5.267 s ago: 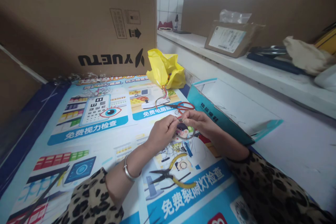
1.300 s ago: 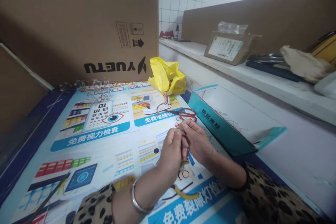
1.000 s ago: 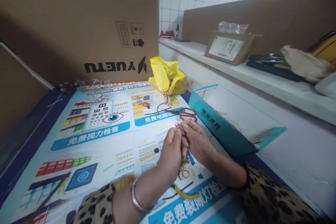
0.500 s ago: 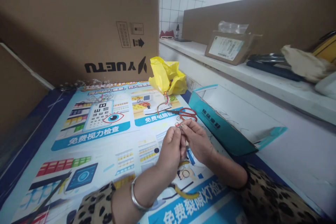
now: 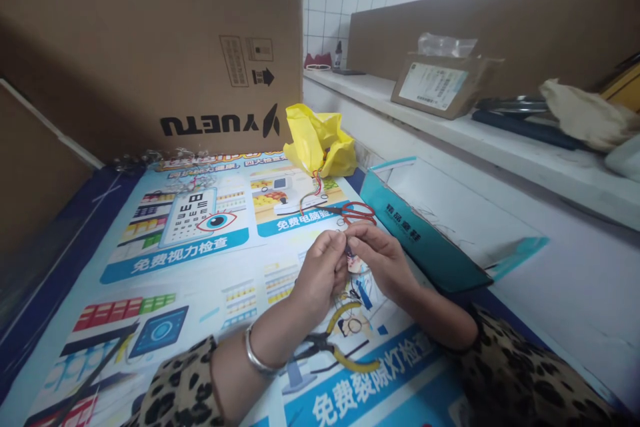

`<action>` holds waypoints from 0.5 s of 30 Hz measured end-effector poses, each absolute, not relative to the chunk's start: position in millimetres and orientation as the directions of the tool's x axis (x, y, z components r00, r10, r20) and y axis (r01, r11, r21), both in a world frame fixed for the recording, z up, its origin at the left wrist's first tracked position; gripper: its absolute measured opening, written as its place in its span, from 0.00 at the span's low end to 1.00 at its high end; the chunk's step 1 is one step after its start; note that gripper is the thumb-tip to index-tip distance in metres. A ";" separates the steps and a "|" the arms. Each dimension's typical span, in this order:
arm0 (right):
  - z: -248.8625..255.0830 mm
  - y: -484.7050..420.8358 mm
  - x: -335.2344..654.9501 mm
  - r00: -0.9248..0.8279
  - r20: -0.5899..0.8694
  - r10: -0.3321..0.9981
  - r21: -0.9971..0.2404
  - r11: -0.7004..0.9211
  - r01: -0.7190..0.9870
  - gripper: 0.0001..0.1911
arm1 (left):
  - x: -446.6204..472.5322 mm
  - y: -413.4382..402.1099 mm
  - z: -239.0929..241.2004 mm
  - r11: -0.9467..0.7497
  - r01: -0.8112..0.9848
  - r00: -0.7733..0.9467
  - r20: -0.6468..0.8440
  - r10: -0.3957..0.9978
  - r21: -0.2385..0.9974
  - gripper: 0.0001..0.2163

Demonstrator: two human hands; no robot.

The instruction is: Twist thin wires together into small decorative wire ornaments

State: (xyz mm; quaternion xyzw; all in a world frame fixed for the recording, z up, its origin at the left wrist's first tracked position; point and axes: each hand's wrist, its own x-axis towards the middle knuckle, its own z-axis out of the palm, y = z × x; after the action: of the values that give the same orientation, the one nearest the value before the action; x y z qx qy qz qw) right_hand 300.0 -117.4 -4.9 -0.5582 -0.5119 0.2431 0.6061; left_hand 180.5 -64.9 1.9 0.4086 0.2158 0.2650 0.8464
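Note:
Both hands meet over the printed sheet, fingertips almost touching. My left hand (image 5: 323,273) is closed in a pinch, thumb against forefinger. My right hand (image 5: 377,257) pinches too, from the other side. Whatever lies between the fingertips is too small and hidden to name. Just below my wrists lie yellow-handled pliers (image 5: 325,347), spread apart and partly covered by my left forearm. Beyond the fingers rest red-handled scissors (image 5: 357,212). Thin coloured cords (image 5: 313,190) trail from a crumpled yellow bag (image 5: 320,140) toward the scissors.
A teal open box (image 5: 420,227) with thin strands inside stands at the right, beside a white ledge (image 5: 380,87) carrying a small labelled carton (image 5: 433,87). A large cardboard box (image 5: 150,47) blocks the back left. Clear tangled bits (image 5: 193,180) lie on the printed sheet (image 5: 240,263).
My hands have parted slightly at the knuckles, and my left hand has tilted, still pinching. More of the yellow-handled pliers shows below my wrists. The view has shifted a little.

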 end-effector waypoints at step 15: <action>4.5 -115.4 304.6 0.365 0.496 0.788 -0.821 0.288 0.494 0.06 | 171.4 -21.1 4.6 0.025 0.020 0.870 -0.030 0.493 0.999 0.12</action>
State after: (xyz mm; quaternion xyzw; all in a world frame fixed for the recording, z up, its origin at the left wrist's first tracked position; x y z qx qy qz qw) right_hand 304.6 -115.4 4.5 -0.5833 -0.5492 0.1255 0.5851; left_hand 171.4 -21.1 4.6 0.6770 0.1895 0.1712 0.6903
